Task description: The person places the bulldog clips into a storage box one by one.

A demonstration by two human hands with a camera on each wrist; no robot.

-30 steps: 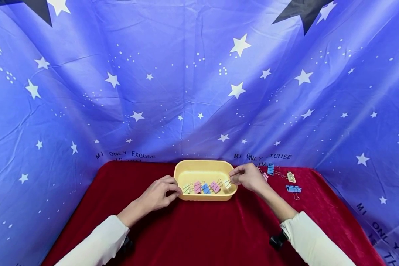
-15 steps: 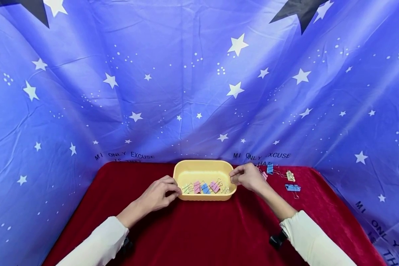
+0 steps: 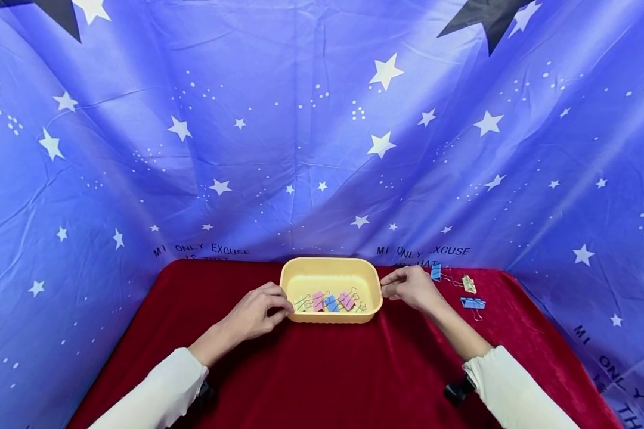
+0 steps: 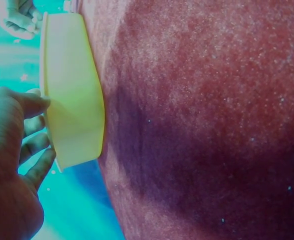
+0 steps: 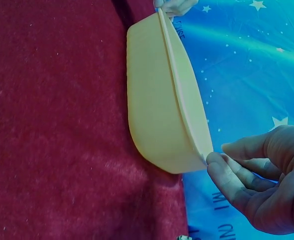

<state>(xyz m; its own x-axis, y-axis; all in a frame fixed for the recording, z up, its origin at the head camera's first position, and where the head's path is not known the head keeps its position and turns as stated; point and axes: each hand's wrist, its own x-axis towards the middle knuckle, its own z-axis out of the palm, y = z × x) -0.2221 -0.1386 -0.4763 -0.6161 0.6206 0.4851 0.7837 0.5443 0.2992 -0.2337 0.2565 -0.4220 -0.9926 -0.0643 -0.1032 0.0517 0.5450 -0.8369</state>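
Observation:
A yellow plastic basin (image 3: 330,318) sits on the red cloth with several binder clips inside along its near side: pink clips (image 3: 319,301), a blue clip (image 3: 332,304) and pale yellow ones (image 3: 303,304). My left hand (image 3: 254,311) pinches the basin's left rim, thumb outside and fingers over the edge, as the left wrist view shows. At the right rim is my right hand (image 3: 415,289), its fingers loosely bent with nothing seen between them. In the right wrist view a fingertip of this hand (image 5: 259,175) meets or nearly meets the rim; I cannot tell which.
Right of the right hand lie a blue binder clip (image 3: 436,272), a yellow one (image 3: 469,283) and another blue one (image 3: 472,302) on the red cloth (image 3: 322,375). A blue star-printed curtain (image 3: 300,149) rises behind and at both sides.
The right hand let go of a pale yellow binder clip, which now lies at the basin's right end. That hand then shifted right to the rim. The left hand stayed in place.

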